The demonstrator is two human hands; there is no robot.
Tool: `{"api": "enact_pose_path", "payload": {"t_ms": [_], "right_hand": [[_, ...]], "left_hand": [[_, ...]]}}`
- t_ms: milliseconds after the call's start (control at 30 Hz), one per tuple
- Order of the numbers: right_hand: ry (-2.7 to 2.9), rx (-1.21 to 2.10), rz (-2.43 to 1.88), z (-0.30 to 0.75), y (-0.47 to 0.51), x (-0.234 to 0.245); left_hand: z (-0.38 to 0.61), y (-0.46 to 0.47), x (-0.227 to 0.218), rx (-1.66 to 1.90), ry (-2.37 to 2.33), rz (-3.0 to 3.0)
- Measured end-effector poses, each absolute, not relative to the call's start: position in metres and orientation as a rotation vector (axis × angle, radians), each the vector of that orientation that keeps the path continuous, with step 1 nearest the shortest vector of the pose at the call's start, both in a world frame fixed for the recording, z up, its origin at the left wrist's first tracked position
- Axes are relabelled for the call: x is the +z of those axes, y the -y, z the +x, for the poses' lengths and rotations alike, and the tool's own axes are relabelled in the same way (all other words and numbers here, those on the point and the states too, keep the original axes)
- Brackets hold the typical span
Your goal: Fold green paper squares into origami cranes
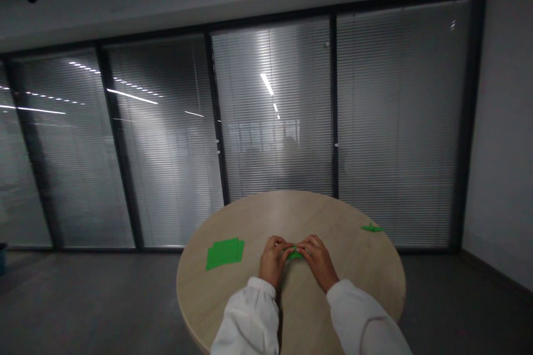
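Near the middle of the round table, a small piece of green paper (295, 255) is pinched between my two hands. My left hand (275, 259) grips its left side with thumb and fingers closed. On the other side my right hand (318, 259) holds it the same way, the fingertips of both hands almost meeting. The paper looks folded, but my fingers cover much of it. To the left lie flat green paper sheets (225, 253), overlapping each other. A small folded green paper shape (372, 228) rests near the table's right edge.
The round wooden table (333, 216) stands before a glass partition with blinds (272, 94) and dark frames. A white wall (506, 138) is at the right. Grey floor (104, 305) surrounds the table, and part of a bluish bin-like object (2, 259) shows at the far left.
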State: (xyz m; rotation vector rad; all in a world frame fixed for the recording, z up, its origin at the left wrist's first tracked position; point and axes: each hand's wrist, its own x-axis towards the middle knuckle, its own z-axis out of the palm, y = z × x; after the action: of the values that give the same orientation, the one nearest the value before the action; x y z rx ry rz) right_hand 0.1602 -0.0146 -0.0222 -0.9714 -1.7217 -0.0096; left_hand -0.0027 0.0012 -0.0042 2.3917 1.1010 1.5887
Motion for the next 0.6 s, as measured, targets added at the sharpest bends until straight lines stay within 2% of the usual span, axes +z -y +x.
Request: {"api": "enact_pose_path", "payload": {"t_ms": [433,600], "right_hand": [[1.769,-0.062,-1.018,0.1590,0.0186,-0.0181],[1.764,0.015,-1.011,0.1586,0.0184,-0.0164]], "left_hand": [[-0.0035,0.0032,-0.0011,1.500,-1.115,2.546],[-0.0030,0.0017,-0.0036,1.531,-1.057,2.472]]}}
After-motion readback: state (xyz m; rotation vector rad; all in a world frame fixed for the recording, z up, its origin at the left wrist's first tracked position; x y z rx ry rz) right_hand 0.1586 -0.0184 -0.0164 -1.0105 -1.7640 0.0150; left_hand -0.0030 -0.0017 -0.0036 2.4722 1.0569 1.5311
